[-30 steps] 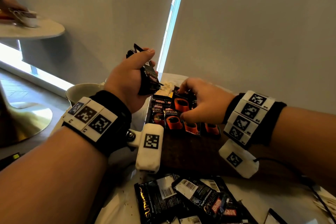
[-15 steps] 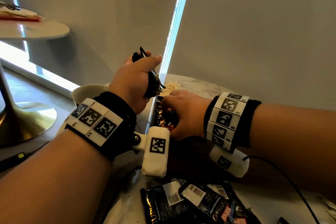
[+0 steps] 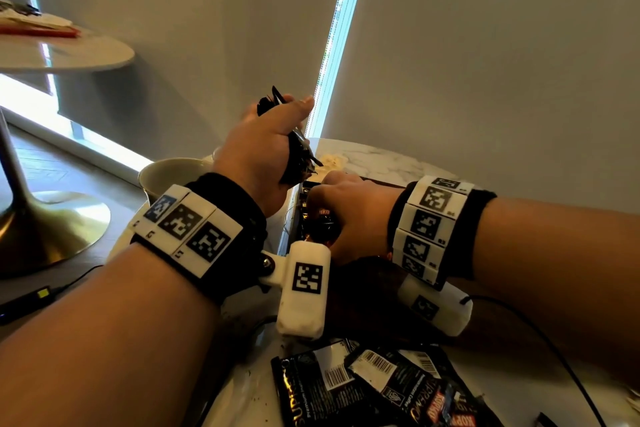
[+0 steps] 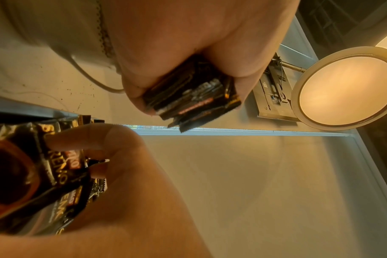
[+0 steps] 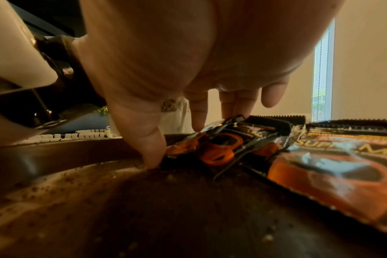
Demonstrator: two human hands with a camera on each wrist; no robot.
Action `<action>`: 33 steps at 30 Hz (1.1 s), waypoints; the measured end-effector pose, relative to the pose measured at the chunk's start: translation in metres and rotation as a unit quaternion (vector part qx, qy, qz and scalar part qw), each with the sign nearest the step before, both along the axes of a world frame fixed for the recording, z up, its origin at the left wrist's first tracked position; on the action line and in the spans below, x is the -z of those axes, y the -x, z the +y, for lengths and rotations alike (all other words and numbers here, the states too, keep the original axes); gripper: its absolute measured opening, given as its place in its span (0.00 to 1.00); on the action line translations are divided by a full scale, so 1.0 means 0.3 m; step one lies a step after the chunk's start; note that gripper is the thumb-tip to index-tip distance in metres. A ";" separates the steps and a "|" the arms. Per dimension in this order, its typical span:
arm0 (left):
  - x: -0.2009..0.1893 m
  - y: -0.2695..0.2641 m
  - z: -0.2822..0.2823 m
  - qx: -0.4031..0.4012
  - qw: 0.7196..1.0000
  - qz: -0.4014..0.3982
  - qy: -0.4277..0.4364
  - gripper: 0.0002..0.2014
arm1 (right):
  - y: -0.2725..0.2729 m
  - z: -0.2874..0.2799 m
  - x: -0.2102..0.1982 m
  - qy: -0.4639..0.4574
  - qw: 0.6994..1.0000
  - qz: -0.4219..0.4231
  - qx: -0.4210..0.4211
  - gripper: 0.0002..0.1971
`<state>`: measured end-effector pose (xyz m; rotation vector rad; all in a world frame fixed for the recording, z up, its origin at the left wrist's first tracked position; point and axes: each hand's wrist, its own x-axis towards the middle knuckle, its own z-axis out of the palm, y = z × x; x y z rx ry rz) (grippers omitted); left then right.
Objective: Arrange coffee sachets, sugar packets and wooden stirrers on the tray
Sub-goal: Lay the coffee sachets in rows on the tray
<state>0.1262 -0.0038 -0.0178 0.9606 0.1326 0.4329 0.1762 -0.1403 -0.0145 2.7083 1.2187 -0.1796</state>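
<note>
My left hand [image 3: 291, 135] is raised above the tray's left edge and grips a stack of black coffee sachets [image 3: 298, 163], also seen in the left wrist view [image 4: 192, 92]. My right hand [image 3: 346, 208] is down on the dark brown tray [image 3: 367, 274]. Its thumb [image 5: 150, 150] and fingers pinch the two ends of a black-and-orange coffee sachet [image 5: 221, 144] near the tray's left rim. More sachets [image 5: 331, 171] lie flat beside it. Pale sugar packets [image 3: 332, 160] sit beyond the tray. I see no stirrers.
Several loose sachets [image 3: 363, 388] lie on the marble table [image 3: 391, 163] in front of the tray. A cream curved chair back [image 3: 173, 173] stands left of the table. A round side table [image 3: 69, 52] is further left. A black cable [image 3: 554, 340] runs at the right.
My right hand has slid left across the tray to its left edge and taken hold of a sachet there. The left hand stays raised with its stack.
</note>
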 end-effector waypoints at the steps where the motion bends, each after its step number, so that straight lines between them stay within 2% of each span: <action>1: -0.002 0.001 -0.001 0.003 1.000 0.000 0.005 0.13 | -0.001 -0.002 0.002 -0.001 1.000 -0.002 0.001 0.38; 6: -0.007 0.005 0.000 0.017 1.000 0.015 0.015 0.28 | -0.003 -0.025 -0.017 -0.038 0.999 -0.003 0.005 0.33; 12: -0.014 0.013 -0.013 0.083 0.995 0.026 0.045 0.19 | -0.022 -0.080 -0.060 -0.098 0.994 0.017 0.040 0.28; 16: -0.008 0.019 -0.018 0.125 0.990 0.000 0.065 0.17 | -0.032 -0.136 -0.080 -0.154 0.986 0.028 0.065 0.23; 20: -0.004 0.029 -0.023 0.164 0.984 -0.018 0.067 0.06 | -0.039 -0.186 -0.082 -0.203 0.977 0.021 0.067 0.20; 25: 0.016 0.006 -0.039 0.168 0.984 -0.019 0.047 0.19 | -0.028 -0.229 -0.082 -0.329 0.943 0.003 0.050 0.27; 28: 0.021 0.002 -0.042 0.186 0.982 -0.018 0.034 0.23 | -0.007 -0.237 -0.092 -0.351 0.936 -0.003 0.008 0.34; 30: 0.030 -0.009 -0.042 0.195 0.980 -0.010 0.033 0.23 | 0.003 -0.238 -0.098 -0.348 0.937 -0.018 -0.019 0.33; 33: 0.039 -0.012 -0.039 0.217 0.976 0.021 0.013 0.23 | 0.001 -0.237 -0.094 -0.349 0.936 -0.025 -0.040 0.24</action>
